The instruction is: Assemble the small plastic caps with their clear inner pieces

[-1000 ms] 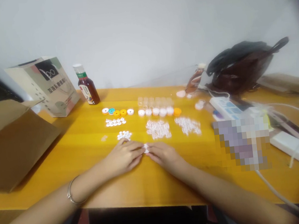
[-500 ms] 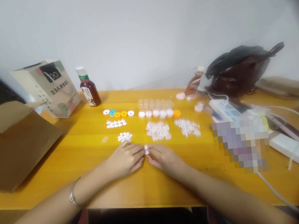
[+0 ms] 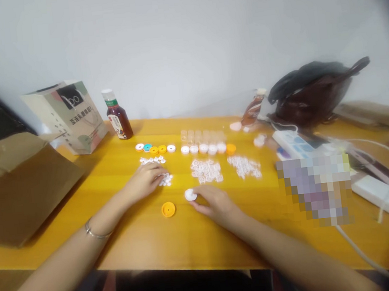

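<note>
My right hand (image 3: 217,202) pinches a white round cap (image 3: 190,195) between thumb and fingers, just above the table. Toward the left, my left hand (image 3: 145,182) reaches into a small pile of white pieces (image 3: 165,180); its fingers are bent together with the tips at the pile, and whatever they grip is hidden. An orange round cap (image 3: 168,209) lies on the table between my two forearms, its hollow side up. Just beyond my left hand are rows of small white parts (image 3: 152,160), partly covered by it.
Behind run a row of white, orange and teal caps (image 3: 162,149), more white caps (image 3: 203,148) and clear cylinders (image 3: 202,137). Piles of clear rings (image 3: 206,170) lie centre-right. A cardboard box (image 3: 28,186), a bottle (image 3: 117,115) and power strips (image 3: 293,144) with cables flank the table.
My left hand has left the small white part held between both hands and moved left to the pile. The orange cap, covered before, now shows. My right hand keeps its place with the white cap.
</note>
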Tool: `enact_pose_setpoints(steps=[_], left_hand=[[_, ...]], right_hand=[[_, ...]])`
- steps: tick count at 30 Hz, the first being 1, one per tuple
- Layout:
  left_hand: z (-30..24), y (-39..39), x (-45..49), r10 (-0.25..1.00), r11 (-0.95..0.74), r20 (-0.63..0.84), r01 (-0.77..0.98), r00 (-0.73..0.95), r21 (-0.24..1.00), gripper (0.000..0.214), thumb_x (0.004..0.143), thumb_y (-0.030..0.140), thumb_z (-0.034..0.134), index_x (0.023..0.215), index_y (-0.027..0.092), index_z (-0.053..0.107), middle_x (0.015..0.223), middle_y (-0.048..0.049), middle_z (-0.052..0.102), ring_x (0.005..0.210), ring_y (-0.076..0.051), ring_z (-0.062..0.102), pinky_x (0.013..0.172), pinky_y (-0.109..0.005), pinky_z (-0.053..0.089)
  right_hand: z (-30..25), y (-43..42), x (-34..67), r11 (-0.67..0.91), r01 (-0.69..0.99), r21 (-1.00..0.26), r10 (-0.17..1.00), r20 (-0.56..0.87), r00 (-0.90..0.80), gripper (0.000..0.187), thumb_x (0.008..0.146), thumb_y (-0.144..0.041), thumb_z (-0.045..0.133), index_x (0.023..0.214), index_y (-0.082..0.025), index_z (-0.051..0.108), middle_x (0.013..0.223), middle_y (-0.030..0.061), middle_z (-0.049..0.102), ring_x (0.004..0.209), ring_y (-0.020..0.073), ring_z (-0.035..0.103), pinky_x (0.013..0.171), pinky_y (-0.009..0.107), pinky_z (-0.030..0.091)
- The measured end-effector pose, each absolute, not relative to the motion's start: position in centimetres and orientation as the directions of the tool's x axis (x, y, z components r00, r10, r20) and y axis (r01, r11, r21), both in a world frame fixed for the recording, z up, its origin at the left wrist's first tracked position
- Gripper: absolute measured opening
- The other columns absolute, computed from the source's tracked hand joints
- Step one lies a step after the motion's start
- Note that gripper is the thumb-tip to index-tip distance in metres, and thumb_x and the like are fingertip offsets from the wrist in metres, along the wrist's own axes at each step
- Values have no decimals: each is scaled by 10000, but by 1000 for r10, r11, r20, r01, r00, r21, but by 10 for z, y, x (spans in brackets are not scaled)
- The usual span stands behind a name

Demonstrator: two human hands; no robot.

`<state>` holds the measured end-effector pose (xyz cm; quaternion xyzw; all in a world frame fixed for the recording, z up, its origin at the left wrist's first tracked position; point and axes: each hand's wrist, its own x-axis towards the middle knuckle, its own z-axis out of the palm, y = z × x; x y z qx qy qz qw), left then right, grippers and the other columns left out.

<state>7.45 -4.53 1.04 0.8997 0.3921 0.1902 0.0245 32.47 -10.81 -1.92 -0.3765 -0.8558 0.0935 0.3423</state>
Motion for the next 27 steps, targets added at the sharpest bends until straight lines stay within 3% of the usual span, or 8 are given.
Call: enact_pose_setpoints(steps=[15,21,27], left_hand=[[-1,-40,83,686,-716,375,668,623,201,198,852,262,476,900,174,647,830,-60,619,779,-160,565,714,-278,430],[10,-55,94,691,-721,398,612,603,325,187,850,273,481,906,173,629,856,-53,617,795,-148,559,733,-277,434],[17,-78,122,617,-775,320,484,719,406,173,860,264,479,924,190,621,897,-30,618,844,-137,554,770,-277,407]], right_hand=[[-20,-106,324,690,558,-460,719,521,-460,115,767,-203,560,881,-219,557,833,51,657,764,182,626,696,297,505],[-21,-104,325,669,566,-482,740,500,-449,157,754,-215,582,906,-206,544,837,49,647,768,186,614,691,307,502],[-23,-102,322,658,547,-517,752,482,-449,233,739,-235,612,954,-206,528,862,47,644,793,190,610,707,326,501]])
